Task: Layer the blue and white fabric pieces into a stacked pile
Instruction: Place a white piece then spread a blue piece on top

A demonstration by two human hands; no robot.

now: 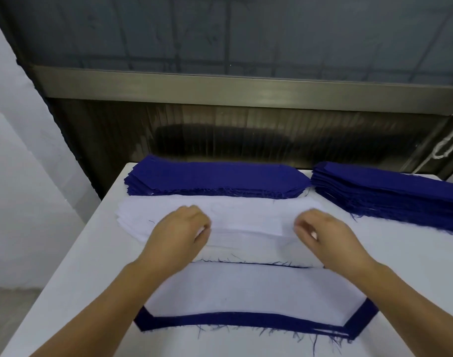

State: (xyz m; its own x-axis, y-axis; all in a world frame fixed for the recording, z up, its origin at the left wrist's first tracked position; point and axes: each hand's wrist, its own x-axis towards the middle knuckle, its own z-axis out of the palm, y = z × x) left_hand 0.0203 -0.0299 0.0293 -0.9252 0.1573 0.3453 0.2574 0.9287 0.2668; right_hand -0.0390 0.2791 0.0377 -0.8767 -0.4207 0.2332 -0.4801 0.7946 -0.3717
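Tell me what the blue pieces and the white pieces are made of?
The blue pieces look like woven cloth, matte, with loose threads fraying along the cut edges. The white pieces look thinner and smoother, with clean edges; maybe light fabric or interlining, hard to say which.

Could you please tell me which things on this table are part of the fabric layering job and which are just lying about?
In the job:
- layered pile, white on top, blue edges showing
- white fabric stack, which both hands grip: left hand, right hand
- blue fabric stack
- second blue fabric stack

Just lying about:
- white cord at far right
- loose blue threads
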